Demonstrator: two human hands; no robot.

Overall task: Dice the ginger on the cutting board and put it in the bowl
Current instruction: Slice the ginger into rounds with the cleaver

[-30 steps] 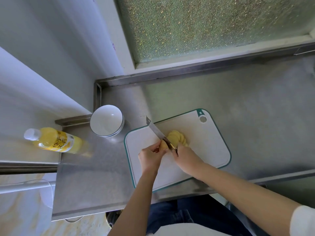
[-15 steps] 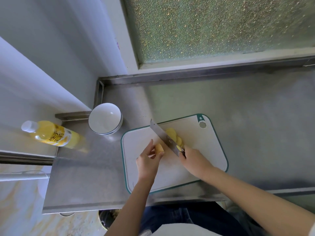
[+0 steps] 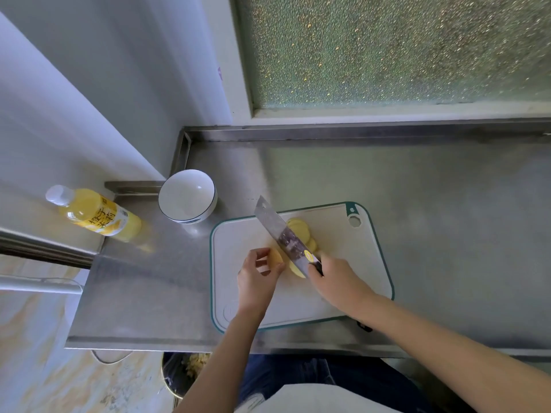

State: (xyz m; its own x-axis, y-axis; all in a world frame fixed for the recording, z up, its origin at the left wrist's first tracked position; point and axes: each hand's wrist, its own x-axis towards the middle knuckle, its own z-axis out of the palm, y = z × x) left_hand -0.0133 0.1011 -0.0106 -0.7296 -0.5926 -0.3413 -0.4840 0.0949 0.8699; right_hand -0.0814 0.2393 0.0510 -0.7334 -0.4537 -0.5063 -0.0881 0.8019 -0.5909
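Yellow bottle (image 3: 95,216): Chinese-character label (image 3: 105,221) | knife (image 3: 277,231): yellow sticker (image 3: 308,256), right hand (image 3: 337,278) grips

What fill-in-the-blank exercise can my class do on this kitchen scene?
1. The right hand grips the handle of a ____.
2. The left hand pinches a piece of ____ on the cutting board.
3. The white bowl beside the board is ____.
4. The yellow bottle is to the ____ of the bowl.
Missing words: knife; ginger; empty; left.
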